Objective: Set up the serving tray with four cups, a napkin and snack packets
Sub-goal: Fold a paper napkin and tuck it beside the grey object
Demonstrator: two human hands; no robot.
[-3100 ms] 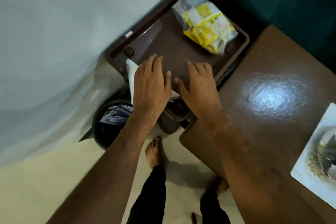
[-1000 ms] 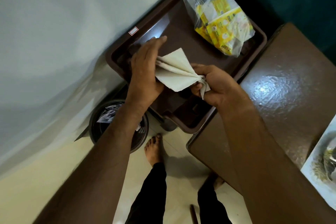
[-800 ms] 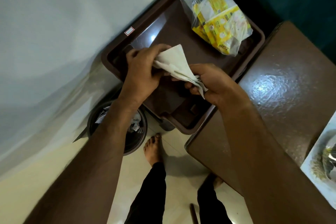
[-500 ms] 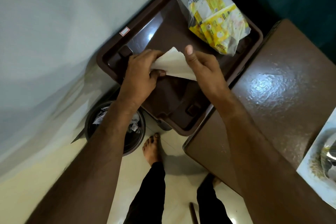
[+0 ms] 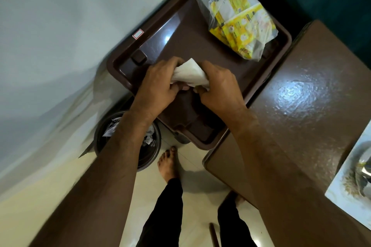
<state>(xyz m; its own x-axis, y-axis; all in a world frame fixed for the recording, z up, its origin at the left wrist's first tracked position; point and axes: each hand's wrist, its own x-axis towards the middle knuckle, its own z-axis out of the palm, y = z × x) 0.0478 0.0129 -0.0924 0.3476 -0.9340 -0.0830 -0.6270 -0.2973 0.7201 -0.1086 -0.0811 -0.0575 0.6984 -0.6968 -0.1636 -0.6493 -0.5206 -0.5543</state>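
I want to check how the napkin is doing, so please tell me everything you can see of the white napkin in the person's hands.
The napkin is white, thin and soft, like paper or light cloth; which one cannot be told. It is folded or bunched into a rough triangle with one corner pointing away from the person. The left hand and the right hand pinch it from both sides, above the brown tray. Its lower edge is hidden behind the fingers.

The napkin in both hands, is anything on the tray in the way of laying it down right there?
Nothing visible is. The napkin is held by the left hand and right hand over bare tray floor. The bag of snack packets lies at the tray's far end, well apart. No cups are on it.
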